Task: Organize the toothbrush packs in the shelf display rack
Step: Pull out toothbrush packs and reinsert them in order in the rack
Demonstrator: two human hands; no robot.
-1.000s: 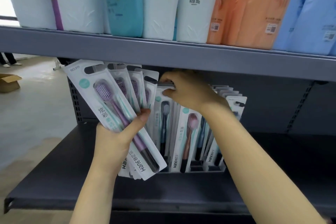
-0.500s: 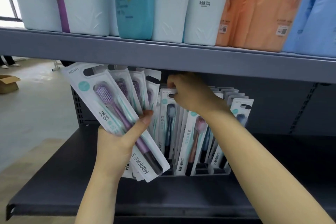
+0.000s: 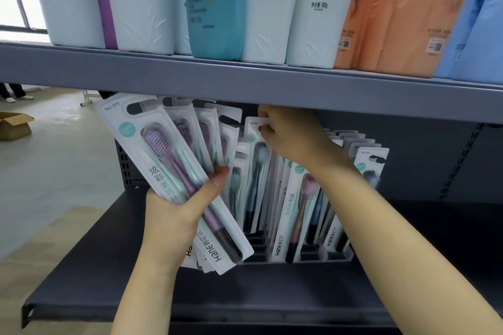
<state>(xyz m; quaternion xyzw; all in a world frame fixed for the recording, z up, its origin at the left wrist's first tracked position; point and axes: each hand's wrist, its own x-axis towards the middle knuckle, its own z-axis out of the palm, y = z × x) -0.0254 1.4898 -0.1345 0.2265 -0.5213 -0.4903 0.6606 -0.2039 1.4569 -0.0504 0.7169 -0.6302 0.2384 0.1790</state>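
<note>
Meanwhile left hand (image 3: 174, 215) grips fanned purple packs (image 3: 174, 171) tilted up-left; right hand (image 3: 294, 136) pinches an upright pack (image 3: 257, 171).

Grey metal upper shelf (image 3: 245, 84) holds tissue packs (image 3: 141, 3); dark lower shelf (image 3: 272, 296). Pale floor (image 3: 54, 171), open cardboard box (image 3: 15, 125), bright window (image 3: 16, 5) left.

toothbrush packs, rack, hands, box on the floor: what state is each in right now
purple toothbrush packs: fanned, gripped in left hand
dark toothbrush pack: top pinched by right hand, bottom in rack
rack: partly filled, front slots free
pink toothbrush pack: standing in rack
cardboard box: flaps open
</note>
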